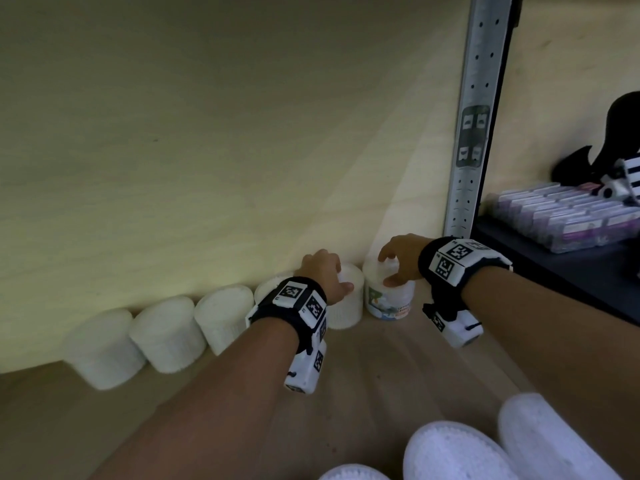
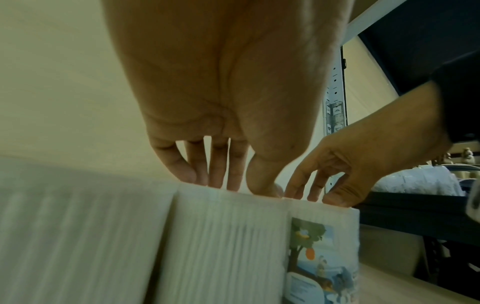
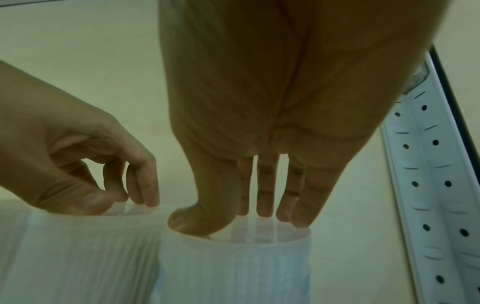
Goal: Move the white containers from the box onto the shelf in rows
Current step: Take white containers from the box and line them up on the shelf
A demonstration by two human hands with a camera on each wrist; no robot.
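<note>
At frame centre, left hand point(image 1: 325, 271) and right hand point(image 1: 401, 259) each rest curled fingers point(image 3: 298, 214) atop neighbouring round white plastic containers point(image 1: 348, 299) on the wooden shelf point(image 1: 381, 368).

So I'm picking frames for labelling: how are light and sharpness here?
Head view: dim, containers soft, pale light patch on the back wall. Left wrist view: ribbed container streaked with blur. Right wrist view: murky greenish, fingertips fairly sharp.
</note>
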